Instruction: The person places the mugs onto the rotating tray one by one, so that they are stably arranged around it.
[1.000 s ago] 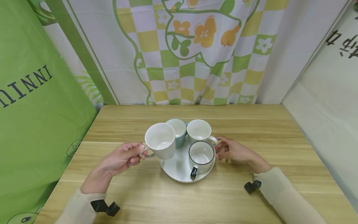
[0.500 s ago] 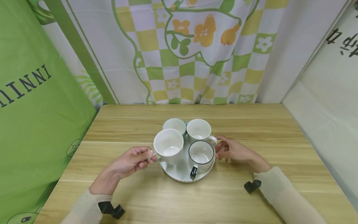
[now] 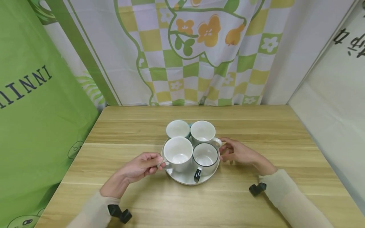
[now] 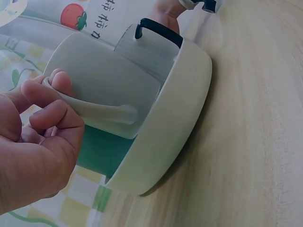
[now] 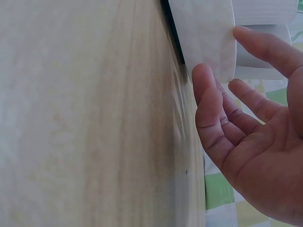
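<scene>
My left hand (image 3: 146,166) pinches the handle of a white mug (image 3: 178,154) between thumb and fingers, at the left side of a round white tray (image 3: 185,180). In the left wrist view the mug's lower end sits behind the tray's wall (image 4: 165,142). Sharing the tray are a teal mug (image 3: 177,129) with a pale inside, another white mug (image 3: 203,130), and a dark-rimmed mug (image 3: 205,158) with a black handle. At the tray's right edge, my right hand (image 3: 238,153) touches the wall with its thumb and loosely bent fingers, near the second white mug's handle.
The wooden table (image 3: 256,202) carries the tray near its middle. A patterned curtain (image 3: 205,76) hangs along the far edge, a green cloth (image 3: 42,126) on the left and a white panel (image 3: 336,110) on the right. Black wrist mounts (image 3: 119,213) stick out below both sleeves.
My left hand has moved right and toward me, lowering the white mug into the front-left spot on the tray, so the teal mug shows less covered. The right hand has stayed put.
</scene>
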{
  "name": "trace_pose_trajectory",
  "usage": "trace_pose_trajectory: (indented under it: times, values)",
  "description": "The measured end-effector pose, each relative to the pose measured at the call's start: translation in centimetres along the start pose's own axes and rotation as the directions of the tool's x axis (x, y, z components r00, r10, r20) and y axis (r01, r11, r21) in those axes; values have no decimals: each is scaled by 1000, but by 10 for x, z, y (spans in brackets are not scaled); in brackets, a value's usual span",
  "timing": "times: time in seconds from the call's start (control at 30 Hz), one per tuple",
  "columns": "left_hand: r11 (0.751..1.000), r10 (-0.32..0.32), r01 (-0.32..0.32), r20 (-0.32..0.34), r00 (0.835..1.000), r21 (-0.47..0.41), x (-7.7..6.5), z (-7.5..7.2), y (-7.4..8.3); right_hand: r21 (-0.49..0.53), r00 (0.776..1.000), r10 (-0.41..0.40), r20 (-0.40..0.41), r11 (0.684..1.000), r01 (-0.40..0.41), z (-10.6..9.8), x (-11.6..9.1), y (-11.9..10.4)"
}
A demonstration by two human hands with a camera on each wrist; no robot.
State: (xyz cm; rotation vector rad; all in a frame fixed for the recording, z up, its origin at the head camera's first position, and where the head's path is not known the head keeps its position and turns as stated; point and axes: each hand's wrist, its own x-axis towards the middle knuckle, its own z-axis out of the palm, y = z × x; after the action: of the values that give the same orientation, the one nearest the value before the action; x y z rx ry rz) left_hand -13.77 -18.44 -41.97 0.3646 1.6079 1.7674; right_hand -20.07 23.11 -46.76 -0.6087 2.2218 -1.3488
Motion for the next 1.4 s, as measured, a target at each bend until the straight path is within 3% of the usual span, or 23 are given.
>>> trace_pose_trajectory:
  times: [0.67, 1.23, 1.4]
  values:
    - [999, -28, 29, 30, 999, -35, 10, -10, -16, -7, 1000, -7, 5, 1000, 7, 0, -1, -2]
    - [998, -64, 63, 13, 998, 6, 11, -13, -20, -8, 1000, -3, 1, 1000, 3, -1, 0, -1]
    - [995, -78, 78, -4, 997, 55, 9, -16, -18, 5, 1000, -24, 14, 1000, 24, -2, 0, 0]
